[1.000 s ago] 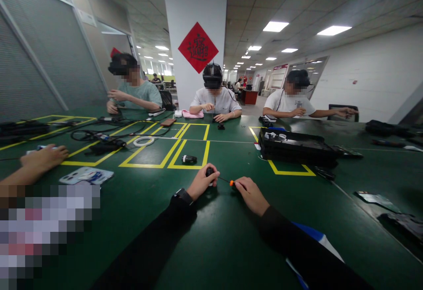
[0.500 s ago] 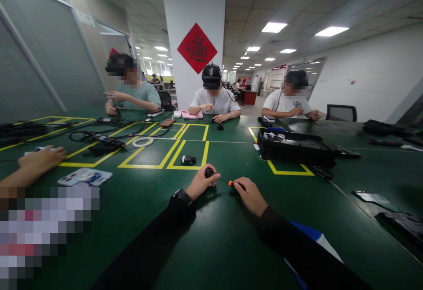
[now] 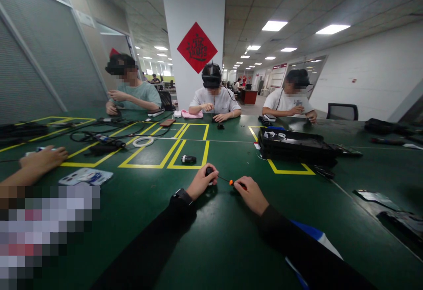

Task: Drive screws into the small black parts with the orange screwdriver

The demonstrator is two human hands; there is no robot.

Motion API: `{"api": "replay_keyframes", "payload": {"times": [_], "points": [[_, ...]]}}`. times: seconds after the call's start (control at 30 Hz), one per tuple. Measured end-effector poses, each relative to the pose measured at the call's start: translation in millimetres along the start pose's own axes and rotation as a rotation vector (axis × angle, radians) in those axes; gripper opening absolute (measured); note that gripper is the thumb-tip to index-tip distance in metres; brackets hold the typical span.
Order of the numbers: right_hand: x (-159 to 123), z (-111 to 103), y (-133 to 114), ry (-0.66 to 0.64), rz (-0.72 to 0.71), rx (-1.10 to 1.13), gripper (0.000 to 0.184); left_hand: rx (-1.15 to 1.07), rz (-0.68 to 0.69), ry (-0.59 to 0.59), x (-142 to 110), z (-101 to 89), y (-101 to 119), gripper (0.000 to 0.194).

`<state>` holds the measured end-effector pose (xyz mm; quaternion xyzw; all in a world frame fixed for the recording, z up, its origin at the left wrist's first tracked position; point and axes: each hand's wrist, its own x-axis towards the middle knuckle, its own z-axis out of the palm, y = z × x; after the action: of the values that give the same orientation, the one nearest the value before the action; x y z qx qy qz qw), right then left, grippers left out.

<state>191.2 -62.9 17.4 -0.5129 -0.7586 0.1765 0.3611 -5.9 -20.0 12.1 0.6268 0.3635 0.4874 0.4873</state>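
Observation:
My left hand [image 3: 201,181] is closed around a small rounded black part [image 3: 209,171] with a whitish underside, held just over the green table [image 3: 185,254]. In my right hand [image 3: 251,194] is a screwdriver [image 3: 231,183] with an orange and black handle; fingers and thumb pinch the handle. Its thin dark shaft points left to the black part, and the tip sits by my left fingertips. Whether the tip is in the part, I cannot tell. Beyond my left hand, inside a yellow tape outline, lies a black and white cylindrical piece [image 3: 188,159].
A black open case [image 3: 291,142] stands ahead right. At left are a phone [image 3: 86,176], black cables [image 3: 105,142], a white ring [image 3: 143,142] and another person's hand [image 3: 46,160]. Blue and white cloth [image 3: 312,232] lies beneath my right forearm. Three people sit across the table.
My right hand has shifted slightly along the screwdriver's handle, with more of the handle showing. My left hand holds the black part in nearly the same place.

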Motion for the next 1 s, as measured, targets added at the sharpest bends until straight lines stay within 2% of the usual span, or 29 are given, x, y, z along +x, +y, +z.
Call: {"api": "replay_keyframes", "payload": {"times": [0.17,0.47,0.7,0.9,1.0], "points": [[-1.6,1.6,1.3,0.001,-0.006,0.005,0.013,0.031,0.01,0.009,0.2,-0.4,-0.5,0.025],[-2.6,3.3,-1.0,0.001,0.021,0.064,0.023,0.012,0.008,-0.004,0.8,-1.1,-2.0,0.023],[-1.4,-3.2,-6.2,-0.034,-0.016,0.037,0.023,-0.006,0.004,-0.013,0.6,-1.1,-1.4,0.021],[-2.9,1.9,-3.5,-0.035,0.0,0.176,0.016,-0.006,-0.001,0.015,-0.1,-0.9,0.2,0.022],[-1.6,2.2,-2.5,-0.02,-0.03,0.165,0.02,-0.006,-0.005,0.012,-0.1,-0.9,2.0,0.023]]}}
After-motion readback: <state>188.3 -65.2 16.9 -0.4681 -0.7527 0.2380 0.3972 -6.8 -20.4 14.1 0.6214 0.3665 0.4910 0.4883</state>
